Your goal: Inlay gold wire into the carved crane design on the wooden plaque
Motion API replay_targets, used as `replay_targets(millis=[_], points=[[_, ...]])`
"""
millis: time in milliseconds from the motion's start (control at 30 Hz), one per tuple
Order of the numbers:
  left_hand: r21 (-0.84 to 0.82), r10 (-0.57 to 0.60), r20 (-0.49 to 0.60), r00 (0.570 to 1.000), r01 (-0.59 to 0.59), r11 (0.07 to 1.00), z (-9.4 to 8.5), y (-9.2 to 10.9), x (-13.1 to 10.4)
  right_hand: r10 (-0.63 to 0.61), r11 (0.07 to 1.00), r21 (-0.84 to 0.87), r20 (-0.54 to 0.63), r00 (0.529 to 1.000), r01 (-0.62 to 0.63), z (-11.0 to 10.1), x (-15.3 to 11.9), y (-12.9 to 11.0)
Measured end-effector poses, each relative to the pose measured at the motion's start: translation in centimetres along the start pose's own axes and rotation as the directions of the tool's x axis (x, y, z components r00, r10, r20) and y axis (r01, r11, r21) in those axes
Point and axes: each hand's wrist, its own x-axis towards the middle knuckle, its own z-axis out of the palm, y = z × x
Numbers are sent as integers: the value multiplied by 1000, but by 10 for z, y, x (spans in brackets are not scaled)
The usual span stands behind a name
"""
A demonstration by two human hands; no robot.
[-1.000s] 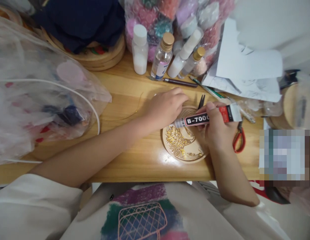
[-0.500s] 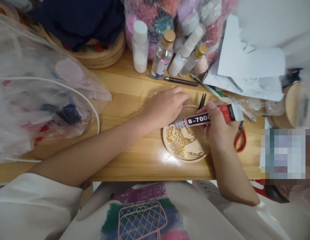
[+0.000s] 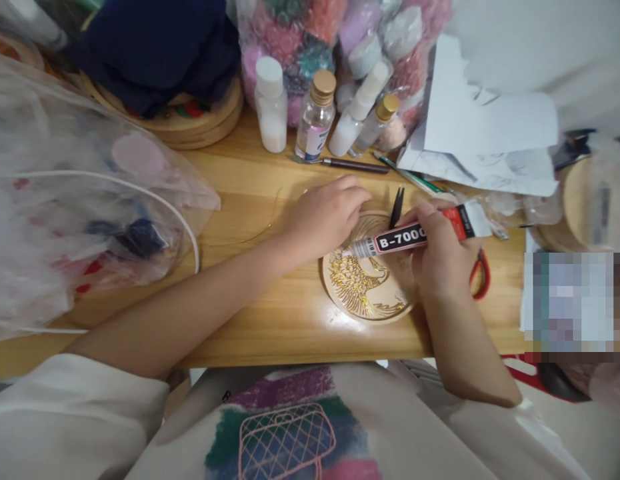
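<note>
My right hand (image 3: pixel 443 257) is closed around a B-7000 glue tube (image 3: pixel 403 238), tilted nearly level, its nozzle pointing left at the round wooden plaque (image 3: pixel 335 297). The nozzle tip is over or on the plaque's upper left part; I cannot tell if it touches. Gold strands form a bird-like design (image 3: pixel 357 283) on the plaque. My left hand (image 3: pixel 330 210) lies palm down by the plaque's upper left edge, fingers loosely bent and slightly apart, with no held object visible. Its thumb is mostly hidden. Dark-tipped tweezers or scissors (image 3: pixel 397 208) lie behind the tube.
Several small bottles (image 3: pixel 315 127) stand at the back, with a dark pen (image 3: pixel 357 165) before them. White papers (image 3: pixel 490 133) lie at the back right. A plastic bag (image 3: pixel 130 200) and white cable cover the left. A red handle (image 3: pixel 483 277) shows beside my right wrist.
The view has shifted slightly. The glue tube's nozzle has moved a little away from my left hand, showing more of its tip. Both hands otherwise stay nearly in place.
</note>
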Motion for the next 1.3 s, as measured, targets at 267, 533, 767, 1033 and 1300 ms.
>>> replay_targets(millis=[267,533,767,1033,1300], points=[[-20,32,-31,999,-33,999,0,-2,-1,294,922,209,172,940,-327,-3,17,-9],[-6,55,-83,995,-56,998,1,-1,-2,442,765,360,310,842,-534,-10,19,-19],[-48,32,-140,990,-39,998,0,-2,-4,421,712,425,379,824,-559,-10,20,-21],[-103,32,-245,969,-59,993,-10,12,-8,403,557,602,406,820,-572,-9,21,-23],[-279,119,-83,989,-138,950,-33,38,-4,333,359,650,581,742,-670,-3,7,-18]])
